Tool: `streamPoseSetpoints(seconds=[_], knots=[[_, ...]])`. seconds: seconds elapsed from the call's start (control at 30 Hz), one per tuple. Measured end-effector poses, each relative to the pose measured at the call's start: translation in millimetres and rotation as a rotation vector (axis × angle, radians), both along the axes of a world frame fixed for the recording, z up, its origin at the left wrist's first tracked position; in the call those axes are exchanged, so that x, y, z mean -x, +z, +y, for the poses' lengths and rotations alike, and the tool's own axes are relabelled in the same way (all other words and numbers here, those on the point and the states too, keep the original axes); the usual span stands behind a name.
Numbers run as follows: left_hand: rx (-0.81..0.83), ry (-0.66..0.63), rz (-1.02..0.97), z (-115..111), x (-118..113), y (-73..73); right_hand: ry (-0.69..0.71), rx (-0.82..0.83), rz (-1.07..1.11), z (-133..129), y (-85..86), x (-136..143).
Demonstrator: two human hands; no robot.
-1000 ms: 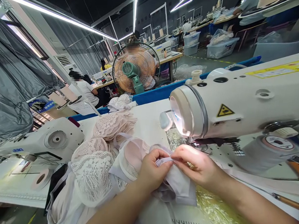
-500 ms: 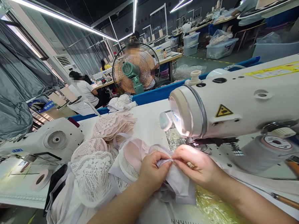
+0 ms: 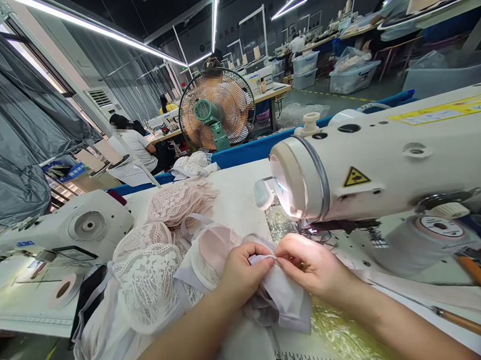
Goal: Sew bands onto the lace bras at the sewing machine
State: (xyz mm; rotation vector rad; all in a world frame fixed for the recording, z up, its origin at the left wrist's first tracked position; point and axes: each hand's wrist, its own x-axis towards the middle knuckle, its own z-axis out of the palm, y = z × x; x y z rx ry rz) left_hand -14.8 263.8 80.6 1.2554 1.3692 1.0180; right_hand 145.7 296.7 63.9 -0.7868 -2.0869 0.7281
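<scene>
My left hand [image 3: 246, 271] pinches the edge of a pale lilac-white bra [image 3: 288, 298] between thumb and forefinger. Fingertips of my right hand [image 3: 311, 263] close on the same edge, right beside the left ones. Below both hands, the garment's band and fabric hang over the table front. One padded pink cup [image 3: 213, 249] of a bra shows just left of my left hand. Further left lie white lace bras [image 3: 146, 282] in a heap, with beige lace pieces [image 3: 178, 201] stacked behind. The sewing machine head [image 3: 301, 178] stands beyond my right hand, its lamp lit.
A second sewing machine [image 3: 91, 226] stands at the left. A thread cone [image 3: 422, 248] and a wooden-handled tool [image 3: 462, 322] lie to the right. Behind the table are a large fan [image 3: 215, 111], a blue cloth edge [image 3: 245, 152] and seated people.
Both hands keep their pinch on the fabric edge and have barely moved. The hanging fabric below them has shifted slightly, and the whole view has moved a little.
</scene>
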Motion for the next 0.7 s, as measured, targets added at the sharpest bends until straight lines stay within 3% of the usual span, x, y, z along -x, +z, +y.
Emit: streamPoseSetpoints(seconds=[0.7], knots=[[0.121,0.069,-0.161,-0.5,-4.8,-1.9,-0.045,-0.117,0.01,-4.0,-4.1,3.1]])
